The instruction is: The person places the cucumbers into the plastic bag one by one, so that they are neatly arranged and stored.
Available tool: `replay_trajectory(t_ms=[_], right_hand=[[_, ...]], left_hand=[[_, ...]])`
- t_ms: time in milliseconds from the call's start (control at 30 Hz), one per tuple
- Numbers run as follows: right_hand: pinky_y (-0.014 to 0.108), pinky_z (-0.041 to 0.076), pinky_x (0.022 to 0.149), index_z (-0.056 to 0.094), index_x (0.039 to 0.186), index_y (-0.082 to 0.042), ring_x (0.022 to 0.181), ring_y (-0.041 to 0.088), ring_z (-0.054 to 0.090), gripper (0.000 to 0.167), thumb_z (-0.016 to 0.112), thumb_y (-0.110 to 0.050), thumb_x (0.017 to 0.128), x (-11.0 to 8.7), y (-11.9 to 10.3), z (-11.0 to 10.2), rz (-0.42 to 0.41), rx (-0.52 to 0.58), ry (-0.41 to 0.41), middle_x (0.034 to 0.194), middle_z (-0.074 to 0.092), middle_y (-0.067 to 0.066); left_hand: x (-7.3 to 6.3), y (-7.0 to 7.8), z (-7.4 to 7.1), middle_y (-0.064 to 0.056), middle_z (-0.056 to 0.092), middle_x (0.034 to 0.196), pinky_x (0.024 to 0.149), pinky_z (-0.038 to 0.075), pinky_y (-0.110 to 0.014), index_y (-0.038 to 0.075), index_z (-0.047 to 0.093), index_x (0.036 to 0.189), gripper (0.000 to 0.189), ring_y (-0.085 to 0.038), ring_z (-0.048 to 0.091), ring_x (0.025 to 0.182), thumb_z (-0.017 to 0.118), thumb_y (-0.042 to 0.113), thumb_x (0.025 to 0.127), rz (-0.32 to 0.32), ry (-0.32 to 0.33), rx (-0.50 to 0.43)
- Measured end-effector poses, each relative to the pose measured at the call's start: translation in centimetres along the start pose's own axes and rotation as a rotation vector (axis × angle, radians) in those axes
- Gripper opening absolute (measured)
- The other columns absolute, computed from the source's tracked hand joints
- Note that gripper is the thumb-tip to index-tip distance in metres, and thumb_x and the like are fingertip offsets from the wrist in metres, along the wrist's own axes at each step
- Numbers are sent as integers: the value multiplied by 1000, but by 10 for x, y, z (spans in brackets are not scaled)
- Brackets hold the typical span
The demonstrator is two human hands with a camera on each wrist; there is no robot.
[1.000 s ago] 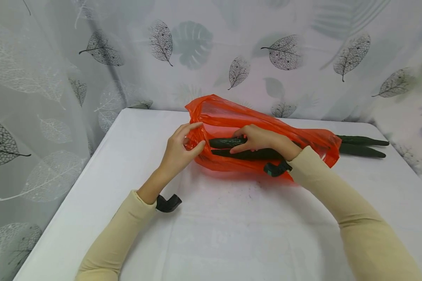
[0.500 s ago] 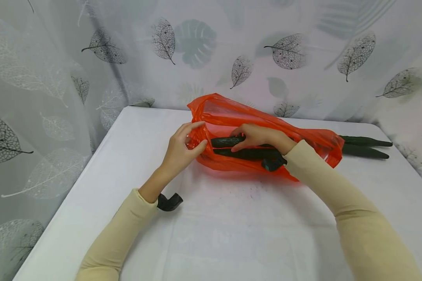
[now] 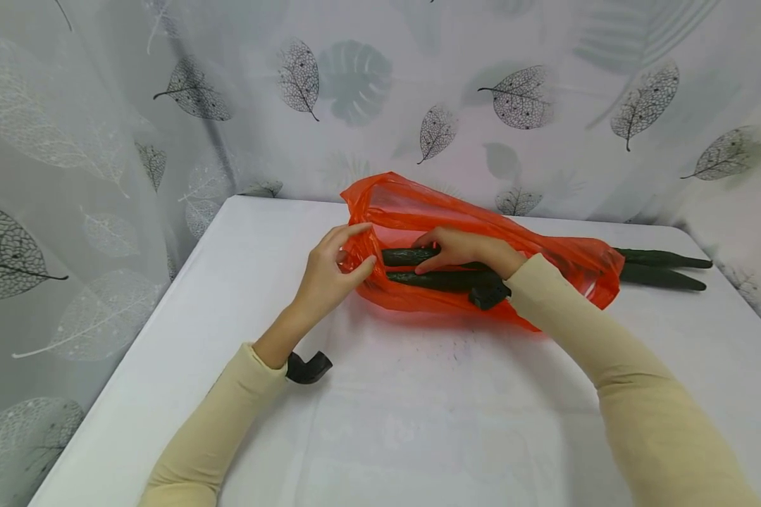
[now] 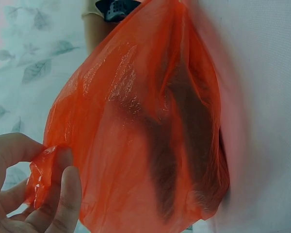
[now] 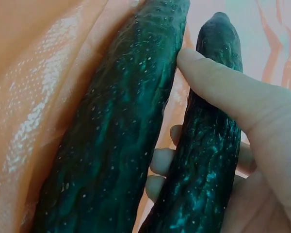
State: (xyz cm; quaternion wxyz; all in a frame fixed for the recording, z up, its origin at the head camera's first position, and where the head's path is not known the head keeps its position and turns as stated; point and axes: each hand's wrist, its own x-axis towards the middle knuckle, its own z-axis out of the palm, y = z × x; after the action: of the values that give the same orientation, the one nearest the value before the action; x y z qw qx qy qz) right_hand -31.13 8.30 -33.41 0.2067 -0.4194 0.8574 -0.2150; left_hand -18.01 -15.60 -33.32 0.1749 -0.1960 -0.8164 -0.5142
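Note:
An orange-red plastic bag lies on its side on the table with its opening toward the left. My left hand pinches the bag's rim, and in the left wrist view crumpled film shows between thumb and fingers. My right hand is inside the bag and grips a dark green cucumber, thumb on one side and fingers curled round the other. Alongside it in the bag lies a second cucumber, which the thumb tip is close to or touching. Through the film in the left wrist view, dark cucumber shapes show blurred.
At the bag's right end lie two more green cucumber ends, an upper one and a lower one, on the white table. A leaf-patterned curtain hangs behind the table. Black wrist devices sit at both cuffs.
The right wrist and forearm have shifted slightly left, with the hand staying on the cucumber. The head view has drifted a little. The left hand keeps its hold on the bag.

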Motion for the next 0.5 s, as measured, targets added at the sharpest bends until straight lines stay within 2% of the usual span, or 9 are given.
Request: replay_trajectory(t_ms=[133,333,500], right_hand=[[38,48,88,62,126,1,98,24,57,45,73,-21,88,1,5,1,5,-3,-13,116,66,13],[41,50,87,66,119,2,94,27,59,38,72,-21,89,0,6,1,9,-6,-27,111,67,15],[45,49,95,64,122,4,101,30,60,40,69,-21,92,-2,7,1,32,-15,-38,119,65,18]], left_hand=[[0,-1,1,-17,57,126,88,55,-43,0,58,130,44,-28,59,110,68,5,87,6,4,1],[0,-3,2,-16,57,126,88,54,-44,1,58,130,44,-28,59,110,69,5,87,13,8,-2],[0,-2,2,-16,57,126,88,55,-43,3,59,130,44,-27,59,109,69,5,87,21,13,1]])
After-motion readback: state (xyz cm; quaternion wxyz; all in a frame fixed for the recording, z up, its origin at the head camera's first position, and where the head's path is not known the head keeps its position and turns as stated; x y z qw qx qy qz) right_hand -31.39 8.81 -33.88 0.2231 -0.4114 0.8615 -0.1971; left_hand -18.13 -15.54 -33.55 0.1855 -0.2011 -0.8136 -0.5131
